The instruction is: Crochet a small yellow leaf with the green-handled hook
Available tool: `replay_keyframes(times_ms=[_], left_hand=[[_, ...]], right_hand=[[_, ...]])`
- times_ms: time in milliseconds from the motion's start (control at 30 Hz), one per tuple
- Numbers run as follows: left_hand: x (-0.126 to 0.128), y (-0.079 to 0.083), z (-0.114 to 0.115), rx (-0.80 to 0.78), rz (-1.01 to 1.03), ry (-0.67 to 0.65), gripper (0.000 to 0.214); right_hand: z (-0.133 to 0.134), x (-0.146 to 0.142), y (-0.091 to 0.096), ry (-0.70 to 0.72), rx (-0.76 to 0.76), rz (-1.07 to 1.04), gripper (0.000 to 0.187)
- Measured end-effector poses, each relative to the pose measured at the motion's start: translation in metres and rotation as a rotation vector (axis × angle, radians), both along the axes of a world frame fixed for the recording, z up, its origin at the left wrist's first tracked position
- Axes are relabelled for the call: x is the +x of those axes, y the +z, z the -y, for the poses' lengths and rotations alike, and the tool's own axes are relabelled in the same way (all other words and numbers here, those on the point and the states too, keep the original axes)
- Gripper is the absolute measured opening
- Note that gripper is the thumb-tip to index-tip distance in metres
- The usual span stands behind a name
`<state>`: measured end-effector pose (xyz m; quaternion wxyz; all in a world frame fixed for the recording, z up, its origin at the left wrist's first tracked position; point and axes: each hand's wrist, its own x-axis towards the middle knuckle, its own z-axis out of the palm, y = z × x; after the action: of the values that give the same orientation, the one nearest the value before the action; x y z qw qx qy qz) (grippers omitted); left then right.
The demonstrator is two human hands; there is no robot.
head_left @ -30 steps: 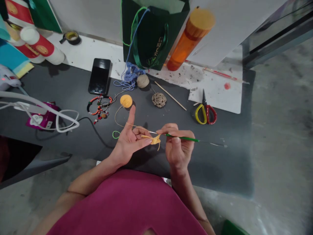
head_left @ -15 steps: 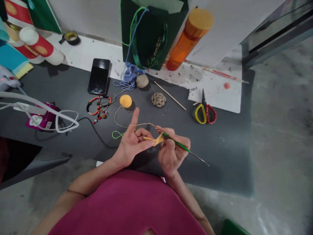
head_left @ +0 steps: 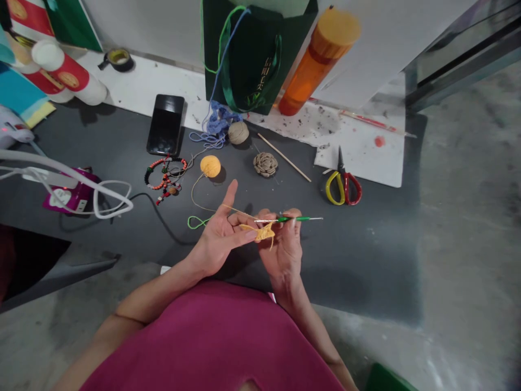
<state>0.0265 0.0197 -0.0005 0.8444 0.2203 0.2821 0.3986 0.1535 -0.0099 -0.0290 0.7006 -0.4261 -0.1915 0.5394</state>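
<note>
Your left hand (head_left: 217,239) is just left of the green-handled hook (head_left: 304,219), thumb pinched toward curled fingers and index finger (head_left: 230,196) stretched away from you, while your right hand (head_left: 284,241) grips that hook, both forearms (head_left: 307,320) angling inward toward it

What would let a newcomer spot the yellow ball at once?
On the dark table, find the left hand. The yellow ball lies just beyond and left of its index fingertip. Colour sets it apart: the neighbouring ball and coil are greyish-brown.
</note>
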Motion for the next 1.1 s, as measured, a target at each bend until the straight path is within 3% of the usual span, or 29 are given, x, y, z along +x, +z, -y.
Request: replay_keyframes(times_ms=[167, 533, 1100], left_hand=[[-0.002, 0.0, 0.001, 0.037, -0.053, -0.009, 0.125], [-0.004, 0.003, 0.004, 0.065, -0.069, 0.028, 0.121], [-0.008, 0.001, 0.007, 0.189, -0.192, 0.055, 0.113]], right_hand=[[-0.001, 0.007, 0.004, 0.041, 0.02, 0.078, 0.039], [-0.002, 0.023, 0.008, 0.093, 0.217, 0.222, 0.016], [-0.001, 0.031, 0.016, 0.061, 0.362, 0.431, 0.01]])
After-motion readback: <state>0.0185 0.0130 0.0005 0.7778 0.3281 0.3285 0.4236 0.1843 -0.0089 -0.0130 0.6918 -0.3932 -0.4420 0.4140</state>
